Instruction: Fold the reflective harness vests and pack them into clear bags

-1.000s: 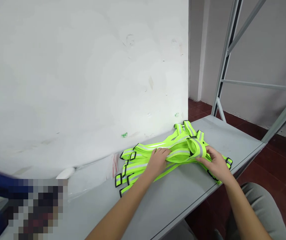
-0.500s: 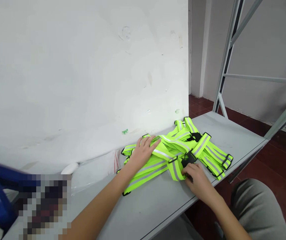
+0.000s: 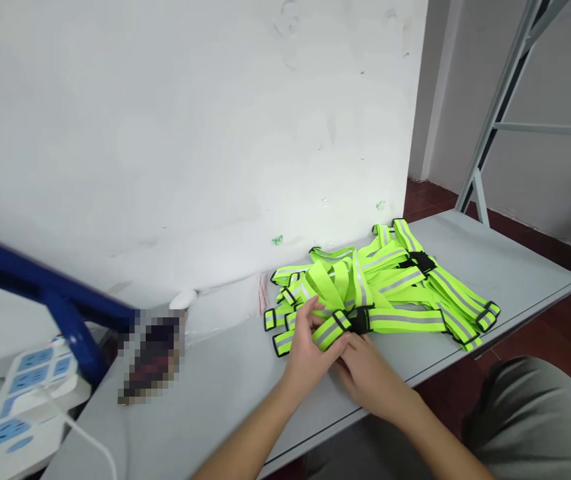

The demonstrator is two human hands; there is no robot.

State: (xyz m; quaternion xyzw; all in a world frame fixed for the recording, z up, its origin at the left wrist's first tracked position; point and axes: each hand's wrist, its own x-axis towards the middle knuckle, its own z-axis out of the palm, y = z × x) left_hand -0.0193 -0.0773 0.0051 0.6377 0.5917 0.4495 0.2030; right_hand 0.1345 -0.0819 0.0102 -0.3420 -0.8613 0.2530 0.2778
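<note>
A bundle of neon-yellow reflective straps (image 3: 405,320) with silver stripes and black buckles lies spread on the grey tabletop, against the white wall. My left hand (image 3: 310,353) is at the bundle's near side, its fingers and thumb curled round a short length of reflective strap (image 3: 329,331) with a black slider. Close against its thumb, my right hand (image 3: 368,373) is closed at the lower edge of the same strap, just below a black buckle (image 3: 360,320). Its fingertips are partly hidden by the left hand.
A clear plastic bag (image 3: 225,310) lies left of the straps, near a white rounded object (image 3: 183,299). Farther left are a blurred-out patch (image 3: 152,357), a blue metal bar (image 3: 72,333) and a white power strip (image 3: 28,400) with a cable. A metal frame (image 3: 495,127) rises at the right.
My left hand has come off the flat top of the bundle and moved toward me, meeting my right hand at the strap. One strap now lies straightened to the right. The view has shifted left.
</note>
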